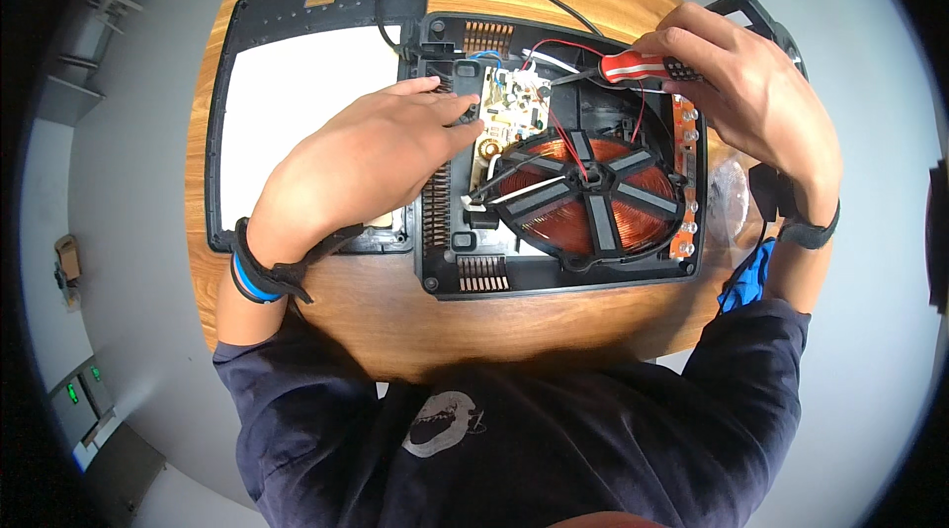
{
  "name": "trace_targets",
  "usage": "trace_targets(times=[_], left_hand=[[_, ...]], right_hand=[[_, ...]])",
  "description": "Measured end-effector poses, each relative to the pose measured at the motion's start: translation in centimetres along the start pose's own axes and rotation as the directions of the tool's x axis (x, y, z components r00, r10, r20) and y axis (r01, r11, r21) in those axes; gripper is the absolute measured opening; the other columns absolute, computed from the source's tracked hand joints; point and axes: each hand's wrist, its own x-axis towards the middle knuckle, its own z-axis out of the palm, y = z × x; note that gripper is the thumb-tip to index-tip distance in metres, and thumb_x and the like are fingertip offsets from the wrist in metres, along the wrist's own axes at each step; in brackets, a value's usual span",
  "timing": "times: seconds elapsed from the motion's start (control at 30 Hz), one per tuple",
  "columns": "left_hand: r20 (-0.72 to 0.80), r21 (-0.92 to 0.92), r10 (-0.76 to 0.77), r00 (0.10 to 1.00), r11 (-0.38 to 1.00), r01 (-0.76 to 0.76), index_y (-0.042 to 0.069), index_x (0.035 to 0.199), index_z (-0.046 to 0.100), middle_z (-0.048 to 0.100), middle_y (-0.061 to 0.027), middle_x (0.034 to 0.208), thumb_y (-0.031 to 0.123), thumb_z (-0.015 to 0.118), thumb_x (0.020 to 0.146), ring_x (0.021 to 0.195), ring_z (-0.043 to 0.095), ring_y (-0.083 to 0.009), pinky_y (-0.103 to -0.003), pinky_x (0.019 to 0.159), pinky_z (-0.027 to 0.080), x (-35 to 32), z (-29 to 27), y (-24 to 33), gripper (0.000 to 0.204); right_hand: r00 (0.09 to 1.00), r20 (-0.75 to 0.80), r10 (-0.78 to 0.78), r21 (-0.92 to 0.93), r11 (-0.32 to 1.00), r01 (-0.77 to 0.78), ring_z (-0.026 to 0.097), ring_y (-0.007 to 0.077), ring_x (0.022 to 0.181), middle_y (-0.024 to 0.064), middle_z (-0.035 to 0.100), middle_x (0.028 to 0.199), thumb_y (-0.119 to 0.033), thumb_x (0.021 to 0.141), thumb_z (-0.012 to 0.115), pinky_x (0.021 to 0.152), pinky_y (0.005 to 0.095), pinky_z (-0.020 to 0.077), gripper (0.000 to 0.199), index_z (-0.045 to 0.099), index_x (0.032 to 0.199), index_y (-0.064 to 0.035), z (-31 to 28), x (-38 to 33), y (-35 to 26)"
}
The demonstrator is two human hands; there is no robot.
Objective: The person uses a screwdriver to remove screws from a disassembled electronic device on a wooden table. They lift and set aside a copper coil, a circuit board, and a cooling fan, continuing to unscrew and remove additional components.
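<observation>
Now, circuit board (514,105) between unclenched left hand (371,145) and right hand (759,81) with red screwdriver (629,66) in grasp.

On the counter (445,330), the panel (297,98) lies at the base's (534,277) nine o'clock. In the base: coil (598,221) toward five, board (509,113) at ten, strip (689,172) at three; screwdriver (628,66) over its one o'clock.

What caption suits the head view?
Left hand beside a circuit board, right hand pointing a screwdriver at it, copper coil nearby.
</observation>
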Motion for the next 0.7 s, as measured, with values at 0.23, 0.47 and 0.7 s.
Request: trace_targets(times=[0.23, 0.47, 0.7], left_hand=[[-0.006, -0.002, -0.004, 1.000, 1.000, 0.004, 0.000, 0.155, 0.067, 0.066, -0.0236, 0.162, -0.005, 0.070, 0.092, 0.151, 0.062, -0.0364, -0.049, 0.139, 0.038, -0.06, -0.08, 0.19, 0.063], [-0.011, -0.021, -0.010, 1.000, 1.000, 0.009, -0.002, 0.152, 0.068, 0.065, -0.0241, 0.162, -0.006, 0.070, 0.091, 0.149, 0.063, -0.0376, -0.049, 0.138, 0.041, 0.03, -0.03, 0.12, 0.061], [-0.026, -0.010, 0.007, 1.000, 1.000, -0.008, -0.001, 0.150, 0.069, 0.068, -0.0246, 0.158, -0.005, 0.071, 0.090, 0.146, 0.065, -0.0384, -0.050, 0.137, 0.042, 0.09, 0.12, -0.09, 0.060]], right_hand=[[0.998, 0.040, 0.041, 0.015, 0.999, -0.042, 0.080, 0.0345, 0.108, 0.0096, 0.075, 0.123, -0.001, 0.094, 0.082, 0.090, 0.0469, 0.0681, 0.035, 0.077, 0.129, -0.0060, -0.41, 0.08, -0.39], [0.998, 0.055, 0.042, 0.025, 0.999, -0.043, 0.080, 0.0343, 0.109, 0.0104, 0.075, 0.123, -0.001, 0.094, 0.083, 0.089, 0.0469, 0.0675, 0.035, 0.077, 0.129, -0.0052, -0.32, 0.03, -0.16], [1.000, -0.027, -0.011, 0.128, 0.992, 0.014, 0.078, 0.0384, 0.107, 0.0145, 0.072, 0.122, -0.017, 0.102, 0.082, 0.086, 0.0479, 0.0649, 0.033, 0.073, 0.131, -0.0052, 0.01, 0.48, 0.02]])
